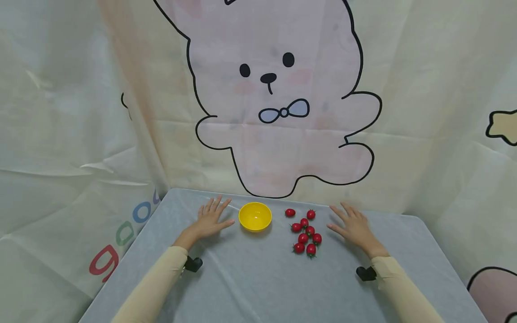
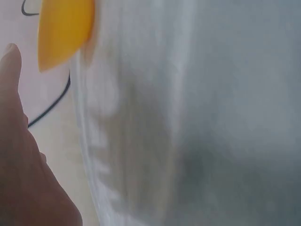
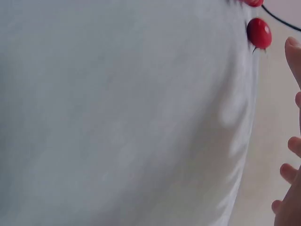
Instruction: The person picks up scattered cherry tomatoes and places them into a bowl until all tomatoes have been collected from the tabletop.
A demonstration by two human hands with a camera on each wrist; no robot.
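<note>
A yellow bowl (image 1: 255,217) stands near the back of the table, and in the left wrist view the same bowl (image 2: 66,33) shows at the top. Just left of it is my left hand (image 1: 211,220), fingers spread and holding nothing. Right of the bowl lie several small red cherry tomatoes (image 1: 303,238) with green stems, loosely grouped. My right hand (image 1: 355,226) hovers to the right of them with spread fingers and no object in it. A single tomato (image 3: 259,34) appears close to the right thumb (image 3: 294,54) in the right wrist view.
A pale grey-blue cloth covers the table (image 1: 250,287). Close behind its back edge hangs a cream curtain (image 1: 404,112) printed with a large bear, and another curtain side (image 1: 60,179) runs along the left. Black wrist cameras (image 1: 194,264) sit under both wrists.
</note>
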